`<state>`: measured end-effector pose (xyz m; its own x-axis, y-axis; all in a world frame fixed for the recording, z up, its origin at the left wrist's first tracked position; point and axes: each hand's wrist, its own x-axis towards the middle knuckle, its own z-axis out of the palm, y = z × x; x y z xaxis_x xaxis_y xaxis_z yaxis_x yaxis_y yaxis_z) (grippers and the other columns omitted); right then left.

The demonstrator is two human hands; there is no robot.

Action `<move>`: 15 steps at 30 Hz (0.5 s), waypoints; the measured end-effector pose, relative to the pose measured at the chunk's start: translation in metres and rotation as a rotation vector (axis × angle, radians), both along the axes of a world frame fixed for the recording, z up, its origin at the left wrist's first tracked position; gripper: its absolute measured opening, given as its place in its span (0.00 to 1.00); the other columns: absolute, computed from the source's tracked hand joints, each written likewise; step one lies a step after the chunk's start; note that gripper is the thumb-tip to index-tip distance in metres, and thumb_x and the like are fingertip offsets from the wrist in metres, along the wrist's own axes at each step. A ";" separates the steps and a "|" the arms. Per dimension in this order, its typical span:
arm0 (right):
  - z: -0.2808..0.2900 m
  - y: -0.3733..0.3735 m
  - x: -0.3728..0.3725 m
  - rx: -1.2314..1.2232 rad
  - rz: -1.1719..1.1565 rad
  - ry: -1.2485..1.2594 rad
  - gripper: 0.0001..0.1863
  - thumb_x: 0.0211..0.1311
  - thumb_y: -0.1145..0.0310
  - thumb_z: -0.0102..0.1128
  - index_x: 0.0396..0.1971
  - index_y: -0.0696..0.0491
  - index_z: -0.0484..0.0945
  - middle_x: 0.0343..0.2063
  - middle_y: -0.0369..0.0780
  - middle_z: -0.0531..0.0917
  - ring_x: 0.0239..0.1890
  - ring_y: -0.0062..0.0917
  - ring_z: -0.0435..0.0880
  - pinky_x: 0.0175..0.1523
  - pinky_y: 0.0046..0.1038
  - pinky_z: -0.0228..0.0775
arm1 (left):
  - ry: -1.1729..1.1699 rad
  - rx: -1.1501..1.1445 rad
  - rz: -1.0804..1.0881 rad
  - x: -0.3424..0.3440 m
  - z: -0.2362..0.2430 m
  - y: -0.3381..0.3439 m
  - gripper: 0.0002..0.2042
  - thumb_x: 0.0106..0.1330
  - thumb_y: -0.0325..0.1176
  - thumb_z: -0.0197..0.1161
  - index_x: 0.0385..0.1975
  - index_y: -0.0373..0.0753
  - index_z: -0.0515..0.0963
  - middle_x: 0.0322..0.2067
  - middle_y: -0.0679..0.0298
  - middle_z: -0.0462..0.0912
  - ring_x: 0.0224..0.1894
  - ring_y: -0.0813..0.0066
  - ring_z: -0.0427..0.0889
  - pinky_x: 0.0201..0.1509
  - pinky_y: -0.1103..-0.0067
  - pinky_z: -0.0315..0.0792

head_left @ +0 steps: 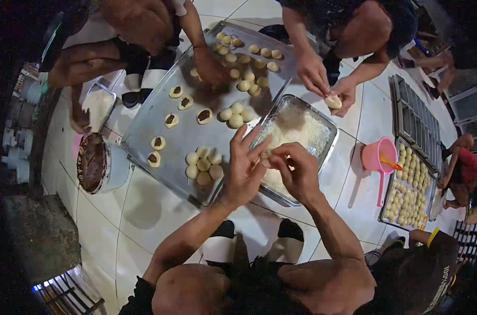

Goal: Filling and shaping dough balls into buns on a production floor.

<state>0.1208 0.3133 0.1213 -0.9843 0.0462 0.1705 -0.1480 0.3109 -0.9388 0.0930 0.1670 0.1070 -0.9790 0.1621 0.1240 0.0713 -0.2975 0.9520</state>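
My left hand (pixel 242 170) is raised over the right edge of the large metal tray (pixel 144 126), its upper fingers spread. My right hand (pixel 300 173) meets it with thumb and fingers pinched together. Between their fingertips is a small pale piece of dough (pixel 266 157), mostly hidden by the fingers. Below my hands lies a deep metal pan (pixel 330 149) with pale grated shreds (pixel 296 128). Beside my left hand, a cluster of round dough balls (pixel 203 165) rests on the large tray. Several flattened dough rounds with dark filling (pixel 204 116) lie farther left.
Across the tray, one person's hand (pixel 212 68) reaches among dough balls; another person's hands (pixel 330 92) hold a dough piece. A bucket of dark filling (pixel 93 163) stands left. At right are a pink dipper (pixel 377 157), a tray of shaped dough (pixel 409 191) and stacked metal moulds (pixel 414 115).
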 end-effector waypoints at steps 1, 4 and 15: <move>0.002 0.000 0.000 -0.098 -0.015 -0.050 0.04 0.61 0.79 0.61 0.35 0.62 0.80 0.38 0.41 0.79 0.31 0.21 0.75 0.36 0.22 0.72 | 0.045 0.102 0.020 -0.001 0.000 0.000 0.27 0.61 0.19 0.58 0.62 0.31 0.59 0.46 0.56 0.79 0.43 0.72 0.81 0.47 0.84 0.72; 0.003 0.002 0.000 -0.161 0.034 -0.087 0.04 0.61 0.80 0.60 0.35 0.62 0.80 0.38 0.42 0.79 0.30 0.21 0.75 0.35 0.21 0.72 | -0.130 0.040 -0.080 -0.007 0.002 -0.018 0.25 0.62 0.20 0.57 0.61 0.32 0.61 0.48 0.57 0.78 0.43 0.74 0.79 0.47 0.84 0.71; 0.014 -0.001 -0.004 -0.222 0.049 -0.126 0.07 0.62 0.80 0.60 0.40 0.62 0.81 0.38 0.42 0.80 0.31 0.21 0.76 0.36 0.19 0.72 | -0.211 0.001 -0.134 -0.004 0.001 -0.021 0.19 0.68 0.26 0.54 0.58 0.35 0.67 0.47 0.60 0.78 0.41 0.81 0.73 0.48 0.83 0.69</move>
